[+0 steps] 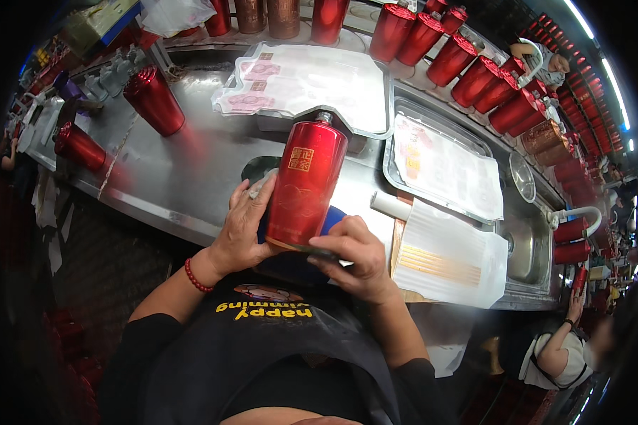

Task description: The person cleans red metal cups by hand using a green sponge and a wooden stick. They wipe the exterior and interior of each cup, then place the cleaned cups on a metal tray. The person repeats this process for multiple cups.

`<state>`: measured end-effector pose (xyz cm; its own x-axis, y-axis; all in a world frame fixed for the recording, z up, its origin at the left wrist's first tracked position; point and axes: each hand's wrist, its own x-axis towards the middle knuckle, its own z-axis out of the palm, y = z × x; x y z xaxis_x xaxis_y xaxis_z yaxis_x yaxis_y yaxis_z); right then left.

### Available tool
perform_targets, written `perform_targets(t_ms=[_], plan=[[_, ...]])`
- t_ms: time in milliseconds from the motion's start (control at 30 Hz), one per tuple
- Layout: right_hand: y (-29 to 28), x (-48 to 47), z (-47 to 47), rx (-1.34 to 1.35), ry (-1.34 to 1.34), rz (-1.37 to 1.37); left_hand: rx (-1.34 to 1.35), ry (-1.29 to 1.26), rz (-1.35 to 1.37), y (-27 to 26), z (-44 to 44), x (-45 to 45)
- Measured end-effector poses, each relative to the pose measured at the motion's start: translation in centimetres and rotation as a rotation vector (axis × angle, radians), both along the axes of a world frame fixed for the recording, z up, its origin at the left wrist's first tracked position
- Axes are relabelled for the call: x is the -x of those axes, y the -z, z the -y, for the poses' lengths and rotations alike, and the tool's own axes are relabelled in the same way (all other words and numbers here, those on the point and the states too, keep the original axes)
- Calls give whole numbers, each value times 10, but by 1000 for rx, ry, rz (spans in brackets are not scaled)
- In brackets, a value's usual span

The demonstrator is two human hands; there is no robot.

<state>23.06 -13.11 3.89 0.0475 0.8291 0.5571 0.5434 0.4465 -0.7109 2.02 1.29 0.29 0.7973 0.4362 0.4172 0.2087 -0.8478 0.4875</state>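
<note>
A glossy red bottle (307, 186) with gold lettering and a bare neck tilts over the bench's front edge. My left hand (247, 228) supports its left side and lower end, with a crumpled whitish scrap (258, 187) between the fingers. At the bottle's base, my right hand (356, 257) pinches a thin dark tool (325, 255), mostly hidden by the fingers; its exact kind is unclear. Something blue (334, 218) shows behind the bottle. To the right lies a translucent sheet (452, 252) with gold strips.
Two metal trays (391, 106) (385, 164) hold white printed transfer sheets. Red bottles (154, 101) stand on the steel bench (181, 175) and along the back ledge. A sink (526, 255) with a faucet (579, 215) is at right. Other people (558, 350) are nearby.
</note>
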Motion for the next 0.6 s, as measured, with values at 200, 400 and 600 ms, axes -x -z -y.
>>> perform_targets(t_ms=[200, 400, 600], plan=[[11, -14, -12, 67, 301, -218, -167, -57, 60, -17, 7, -8], [2, -25, -1, 214, 293, -315, -222, 184, -16, -37, -20, -13], [-36, -189, -44, -41, 490, 99, 96, 105, 138, -23, -23, -16]])
